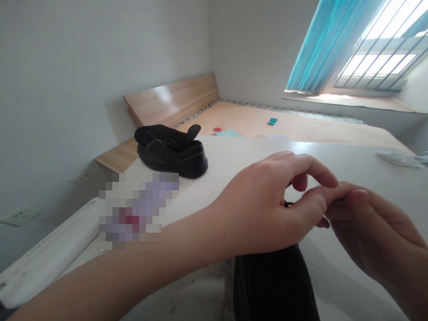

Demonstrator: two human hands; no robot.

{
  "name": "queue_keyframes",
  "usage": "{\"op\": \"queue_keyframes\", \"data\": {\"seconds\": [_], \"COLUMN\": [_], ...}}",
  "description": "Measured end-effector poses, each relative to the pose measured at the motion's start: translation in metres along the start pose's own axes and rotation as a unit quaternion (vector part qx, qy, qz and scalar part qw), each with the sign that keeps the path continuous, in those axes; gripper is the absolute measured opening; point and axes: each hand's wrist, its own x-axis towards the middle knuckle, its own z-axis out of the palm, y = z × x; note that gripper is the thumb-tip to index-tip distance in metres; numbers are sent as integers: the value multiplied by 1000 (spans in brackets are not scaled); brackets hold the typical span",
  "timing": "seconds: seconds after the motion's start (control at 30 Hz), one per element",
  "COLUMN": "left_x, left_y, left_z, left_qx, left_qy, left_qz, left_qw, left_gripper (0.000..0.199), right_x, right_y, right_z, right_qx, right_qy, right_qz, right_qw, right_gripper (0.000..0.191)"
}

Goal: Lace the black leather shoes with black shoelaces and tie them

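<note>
Over the white table, my left hand (267,205) reaches across with its fingers curled and the thumb pressed toward my right fingertips. My right hand (371,223) is pinched closed, its thumb against the forefinger, touching the left fingertips. What either hand holds is hidden. A thin black strand (288,203) shows beside my left thumb; its ends are out of sight. Below my left wrist stands a black shoe (272,285), its upper part covered by the hand. Another black shoe (174,156) sits farther back on the left, with a black insole-like piece (163,133) lying on top.
The white table (230,165) carries a blurred purplish item (147,205) at left and clear plastic (399,158) at right. Behind it is a wooden bed board (310,125) with a small teal object (273,121). A wall (100,53) bounds the left.
</note>
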Motion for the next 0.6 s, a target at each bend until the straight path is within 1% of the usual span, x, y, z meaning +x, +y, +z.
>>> {"op": "queue_keyframes", "data": {"seconds": [0.07, 0.1, 0.17, 0.23, 0.3, 0.33, 0.4, 0.47, 0.53, 0.6], "left_x": [-2, -2, -4, -4, -3, -3, -2, -2, -2, -2], "left_y": [4, 4, 5, 3, 1, 0, -1, -1, 0, 2], "left_z": [-2, -3, -4, -4, -5, -4, -4, -1, 4, 11], "left_qx": [-82, -132, -226, -289, -322, -339, -380, -418, -435, -402], "left_qy": [-27, -47, -80, -96, -91, -84, -64, -61, -79, -109], "left_qz": [-22, -30, -34, -39, -52, -58, -65, -69, -69, -69], "left_qw": [996, 990, 970, 952, 941, 935, 920, 904, 894, 906], "left_gripper": [23, 28, 38, 43, 46, 46, 44, 41, 41, 43], "right_x": [-3, -4, -6, -7, -9, -9, -11, -13, -14, -14], "right_y": [-7, -10, -14, -15, -13, -12, -9, -9, -11, -14], "right_z": [-1, 0, 5, 11, 17, 18, 20, 20, 21, 23], "right_qx": [-32, -62, -138, -196, -228, -235, -241, -238, -218, -187], "right_qy": [3, -5, -36, -80, -115, -122, -112, -87, -84, -92], "right_qz": [-5, -7, -27, -62, -89, -95, -95, -95, -90, -62], "right_qw": [999, 998, 989, 975, 963, 960, 959, 963, 968, 976], "right_gripper": [27, 27, 25, 24, 20, 18, 17, 18, 19, 25]}}
